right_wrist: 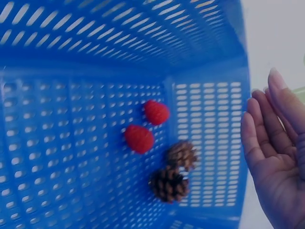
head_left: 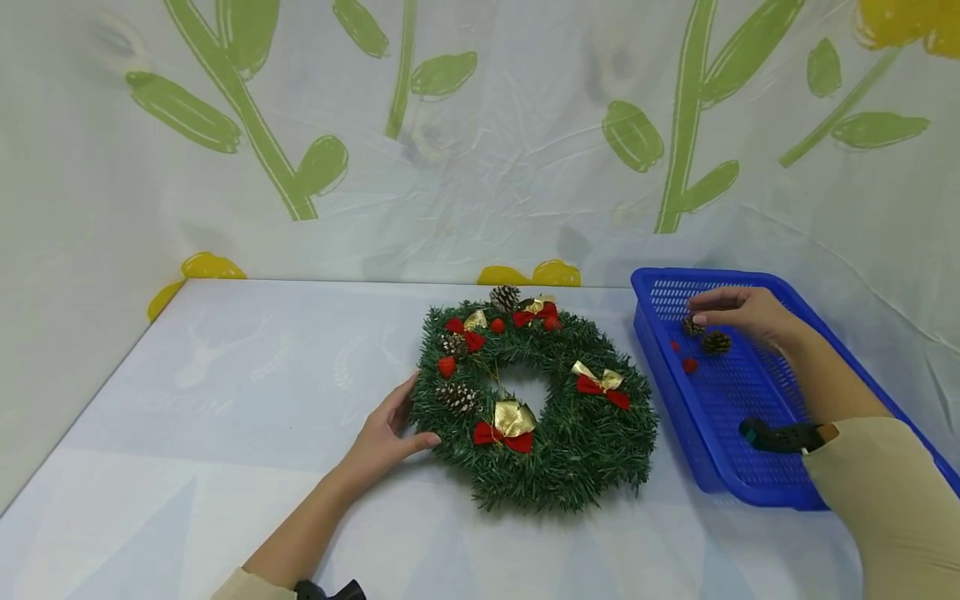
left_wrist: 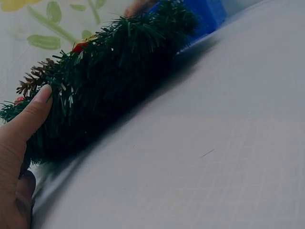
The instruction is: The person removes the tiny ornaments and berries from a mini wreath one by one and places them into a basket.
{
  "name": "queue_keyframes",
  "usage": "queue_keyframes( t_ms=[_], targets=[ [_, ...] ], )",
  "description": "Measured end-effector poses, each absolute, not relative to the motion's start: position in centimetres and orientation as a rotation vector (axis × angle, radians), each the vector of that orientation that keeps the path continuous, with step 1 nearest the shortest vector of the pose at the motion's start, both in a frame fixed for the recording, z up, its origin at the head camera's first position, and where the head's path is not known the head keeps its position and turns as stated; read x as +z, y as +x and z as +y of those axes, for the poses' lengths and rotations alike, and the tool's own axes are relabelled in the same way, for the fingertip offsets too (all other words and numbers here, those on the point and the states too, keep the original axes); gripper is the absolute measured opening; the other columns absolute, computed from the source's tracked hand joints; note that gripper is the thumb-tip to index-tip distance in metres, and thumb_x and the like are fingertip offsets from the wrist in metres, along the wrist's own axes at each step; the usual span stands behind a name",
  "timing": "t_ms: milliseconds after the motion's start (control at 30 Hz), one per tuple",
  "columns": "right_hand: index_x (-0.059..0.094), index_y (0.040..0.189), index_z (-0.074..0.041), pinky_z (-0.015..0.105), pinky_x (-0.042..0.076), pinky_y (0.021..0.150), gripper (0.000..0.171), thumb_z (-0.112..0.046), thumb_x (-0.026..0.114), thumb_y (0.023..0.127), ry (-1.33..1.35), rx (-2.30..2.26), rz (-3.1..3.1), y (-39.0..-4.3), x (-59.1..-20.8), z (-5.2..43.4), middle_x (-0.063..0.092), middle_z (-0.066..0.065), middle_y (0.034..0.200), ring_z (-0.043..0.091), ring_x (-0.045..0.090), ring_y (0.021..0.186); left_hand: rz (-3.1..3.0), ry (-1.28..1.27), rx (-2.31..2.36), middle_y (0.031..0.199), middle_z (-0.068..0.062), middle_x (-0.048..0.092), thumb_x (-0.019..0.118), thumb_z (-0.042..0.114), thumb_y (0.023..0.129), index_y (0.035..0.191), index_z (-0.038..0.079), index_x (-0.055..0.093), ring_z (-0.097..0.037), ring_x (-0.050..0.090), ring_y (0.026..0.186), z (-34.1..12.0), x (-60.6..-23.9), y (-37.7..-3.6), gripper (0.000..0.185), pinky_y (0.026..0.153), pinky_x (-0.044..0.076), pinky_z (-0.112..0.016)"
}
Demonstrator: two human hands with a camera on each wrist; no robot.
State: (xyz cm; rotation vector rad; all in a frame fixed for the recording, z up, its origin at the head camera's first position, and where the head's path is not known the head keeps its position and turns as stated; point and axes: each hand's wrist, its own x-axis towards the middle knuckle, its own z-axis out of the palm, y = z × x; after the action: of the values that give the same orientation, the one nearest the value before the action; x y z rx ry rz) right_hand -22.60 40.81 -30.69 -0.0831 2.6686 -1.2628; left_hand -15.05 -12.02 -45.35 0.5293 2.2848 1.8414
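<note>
A green Christmas wreath (head_left: 570,458) lies on the white table, dressed with red and gold bows (head_left: 506,427), pine cones (head_left: 457,397) and red berries (head_left: 447,367). My left hand (head_left: 386,433) grips its left edge; in the left wrist view the thumb (left_wrist: 40,102) presses the needles from above. Over the far end of a blue basket (head_left: 720,408), my right hand (head_left: 742,315) hovers with loosely bent fingers. The right wrist view shows that palm holding nothing. Two pine cones (right_wrist: 169,183) and two red berries (right_wrist: 139,139) lie in the basket below it.
The basket has perforated raised walls and stands at the right, close beside the wreath. A white wall covering (head_left: 510,167) printed with green stems and leaves rises behind the table (head_left: 247,400). Dark straps (head_left: 783,437) circle both wrists.
</note>
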Motion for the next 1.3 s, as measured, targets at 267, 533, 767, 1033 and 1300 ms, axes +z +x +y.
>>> queue_keyframes(
  t_ms=[267, 533, 767, 1033, 1300],
  targets=[
    [0.06, 0.124, -0.003, 0.01, 0.05, 0.079, 0.04, -0.022, 0.067, 0.09, -0.104, -1.291, 2.681, -22.6, -29.1, 38.8, 0.066, -0.02, 0.103, -0.003, 0.061, 0.095, 2.279, 0.534, 1.852, 0.157, -0.011, 0.02, 0.078, 0.02, 0.079, 0.152, 0.015, 0.02, -0.029, 0.02, 0.143, -12.0, -45.4, -15.0, 0.093, 0.114, 0.023, -0.035],
    [0.059, 0.125, 0.0, 0.013, 0.051, 0.081, 0.038, -0.018, 0.065, 0.091, -0.179, -1.374, 2.688, -22.7, -28.1, 36.6, 0.066, -0.02, 0.103, 0.0, 0.061, 0.098, 2.279, 0.532, 1.856, 0.156, -0.01, 0.021, 0.077, 0.019, 0.079, 0.152, 0.016, 0.021, -0.03, 0.022, 0.142, -12.1, -45.3, -15.0, 0.092, 0.114, 0.023, -0.035],
    [0.062, 0.123, -0.006, 0.014, 0.052, 0.081, 0.034, -0.016, 0.066, 0.09, -0.2, -1.421, 2.68, -22.3, -27.0, 35.0, 0.068, -0.018, 0.104, 0.001, 0.062, 0.098, 2.261, 0.535, 1.867, 0.156, -0.01, 0.02, 0.077, 0.018, 0.08, 0.152, 0.016, 0.021, -0.03, 0.021, 0.142, -12.0, -45.2, -15.0, 0.092, 0.115, 0.023, -0.035],
    [0.063, 0.121, -0.005, 0.018, 0.054, 0.083, 0.033, -0.006, 0.067, 0.088, -0.338, -1.476, 2.61, -21.9, -25.9, 31.8, 0.069, -0.012, 0.106, 0.005, 0.064, 0.1, 2.26, 0.541, 1.868, 0.157, -0.01, 0.019, 0.077, 0.018, 0.08, 0.152, 0.016, 0.02, -0.03, 0.021, 0.142, -12.0, -45.2, -14.9, 0.092, 0.115, 0.023, -0.036],
    [0.059, 0.126, -0.003, 0.016, 0.054, 0.083, 0.042, -0.009, 0.07, 0.086, -0.377, -1.536, 2.646, -21.6, -26.2, 28.4, 0.067, -0.017, 0.106, 0.002, 0.063, 0.1, 2.269, 0.534, 1.86, 0.157, -0.01, 0.019, 0.077, 0.019, 0.08, 0.152, 0.017, 0.02, -0.03, 0.02, 0.142, -12.0, -45.2, -15.0, 0.092, 0.115, 0.022, -0.037]
  ],
)
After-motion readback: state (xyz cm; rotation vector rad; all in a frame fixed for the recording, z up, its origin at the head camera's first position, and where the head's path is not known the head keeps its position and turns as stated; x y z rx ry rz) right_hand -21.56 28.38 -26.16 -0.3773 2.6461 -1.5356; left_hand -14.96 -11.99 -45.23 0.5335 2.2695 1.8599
